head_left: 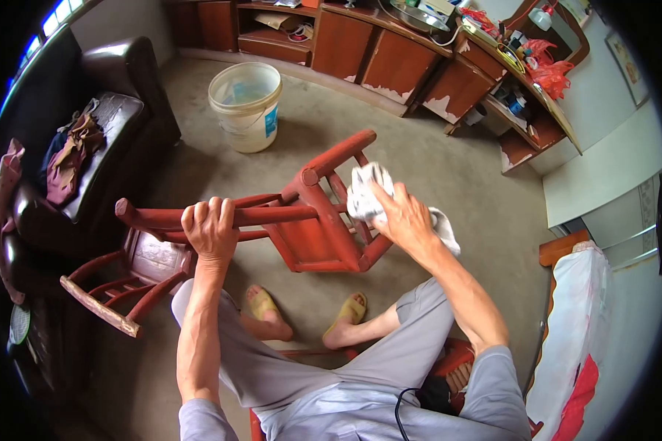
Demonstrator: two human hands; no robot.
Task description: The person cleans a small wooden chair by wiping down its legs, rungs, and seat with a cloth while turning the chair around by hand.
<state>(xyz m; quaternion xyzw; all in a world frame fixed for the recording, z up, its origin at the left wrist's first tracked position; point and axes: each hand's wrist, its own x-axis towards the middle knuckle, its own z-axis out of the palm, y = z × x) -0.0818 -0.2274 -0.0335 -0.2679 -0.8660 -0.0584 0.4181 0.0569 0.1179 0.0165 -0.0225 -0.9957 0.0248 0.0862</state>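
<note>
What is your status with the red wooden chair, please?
Left hand gripping red wooden chair; right hand holding crumpled white cloth close against it. Chair tilted. No obstruction seen; whitish round plastic bucket standing beyond.

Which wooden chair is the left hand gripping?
The tipped red wooden chair in the middle: the left hand grips its long bar. The chair at far left, with a worn, pale top rail, has no hand on it.

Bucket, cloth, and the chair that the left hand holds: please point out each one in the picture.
Bucket [239, 129], head view: front of its outer wall.
Cloth [362, 194], head view: its bunched white part.
Chair [301, 239], head view: its flat red panel.
</note>
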